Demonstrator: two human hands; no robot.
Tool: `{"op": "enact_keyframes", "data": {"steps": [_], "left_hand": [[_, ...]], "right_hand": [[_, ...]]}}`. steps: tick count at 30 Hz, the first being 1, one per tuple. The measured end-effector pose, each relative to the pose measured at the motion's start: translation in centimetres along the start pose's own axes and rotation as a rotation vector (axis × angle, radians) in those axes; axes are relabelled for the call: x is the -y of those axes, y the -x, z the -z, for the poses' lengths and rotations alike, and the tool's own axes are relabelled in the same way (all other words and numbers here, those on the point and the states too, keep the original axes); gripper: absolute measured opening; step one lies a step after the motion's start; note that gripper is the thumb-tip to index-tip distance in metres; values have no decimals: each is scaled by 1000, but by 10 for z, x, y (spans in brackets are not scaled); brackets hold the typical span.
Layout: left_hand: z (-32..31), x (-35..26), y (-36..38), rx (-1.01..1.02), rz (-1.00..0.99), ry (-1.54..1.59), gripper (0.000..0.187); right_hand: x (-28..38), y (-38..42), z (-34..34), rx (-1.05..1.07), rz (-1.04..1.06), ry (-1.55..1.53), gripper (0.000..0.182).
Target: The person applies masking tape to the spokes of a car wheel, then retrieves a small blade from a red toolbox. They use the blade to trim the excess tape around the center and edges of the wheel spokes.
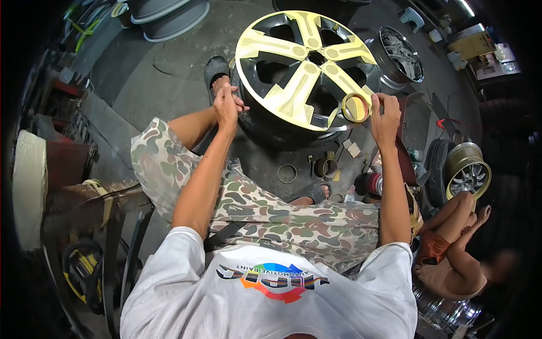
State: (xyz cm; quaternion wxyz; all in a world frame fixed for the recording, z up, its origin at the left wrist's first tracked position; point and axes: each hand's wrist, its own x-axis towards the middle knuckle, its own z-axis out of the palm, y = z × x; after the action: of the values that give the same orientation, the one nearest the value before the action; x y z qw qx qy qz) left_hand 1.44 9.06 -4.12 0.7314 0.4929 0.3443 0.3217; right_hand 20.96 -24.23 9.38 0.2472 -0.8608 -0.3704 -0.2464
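A wheel rim lies face up in front of me, its dark face largely covered by pale yellow masking tape on the spokes and outer lip. My right hand is closed on a roll of masking tape at the rim's near right edge. Close to the left edge of the rim is my left hand, its fingers curled together; whatever they may hold is hidden.
More rims stand around, including a chrome one and a gold one beside a tire. Tape rolls and a can are on the floor near my foot. Another person sits at right.
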Motion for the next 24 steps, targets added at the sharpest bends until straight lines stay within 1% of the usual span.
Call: {"op": "enact_keyframes", "data": {"steps": [1, 2, 4, 5, 6, 7, 8, 9, 10, 11, 14, 15, 17, 19, 21, 22, 24], "left_hand": [[-5, -1, 2, 3, -1, 0, 48], [-13, -1, 8, 27, -55, -84, 48], [-25, -12, 21, 68, -145, -258, 47], [-31, -11, 22, 34, -434, -410, 46], [-36, -10, 30, 28, -327, -391, 45], [-41, -9, 40, 21, -222, -372, 44], [-44, 0, 42, 7, -223, -324, 44], [-46, 4, 47, 16, -184, -312, 42], [-50, -3, 55, 21, -172, -244, 41], [-55, -11, 60, 26, -159, -175, 41], [-60, -9, 60, -19, -144, -113, 39], [-59, -2, 57, -25, -143, -110, 39], [-56, 10, 49, -11, -212, -97, 37], [-56, 12, 45, -41, -224, -89, 34], [-51, 13, 37, -14, -220, -142, 32], [-44, 12, 27, 0, -255, -228, 31], [-31, 5, 3, -7, -284, -264, 32]], "right_hand": [[-6, -5, -5, 12, -49, -48, 24], [-11, -11, -11, 37, -66, -46, 25], [-17, -27, -26, 56, -44, -42, 27], [-20, -35, -35, 81, -25, -38, 28], [-23, -41, -45, 116, -14, -20, 39], [-23, -48, -52, 113, -11, -24, 39], [-23, -55, -60, 269, -53, 71, 46], [-22, -61, -67, 426, -95, 166, 54], [-21, -69, -73, 562, -108, 261, 67], [-19, -73, -77, 561, -103, 258, 67], [-14, -81, -85, 668, -133, 356, 75], [-14, -83, -86, 670, -128, 357, 75], [-15, -86, -87, 715, -164, 377, 78], [-17, -86, -89, 700, -170, 366, 79], [-15, -85, -91, 684, -168, 351, 80], [-11, -81, -89, 676, -192, 328, 81], [-1, -68, -84, 665, -265, 283, 81]]}}
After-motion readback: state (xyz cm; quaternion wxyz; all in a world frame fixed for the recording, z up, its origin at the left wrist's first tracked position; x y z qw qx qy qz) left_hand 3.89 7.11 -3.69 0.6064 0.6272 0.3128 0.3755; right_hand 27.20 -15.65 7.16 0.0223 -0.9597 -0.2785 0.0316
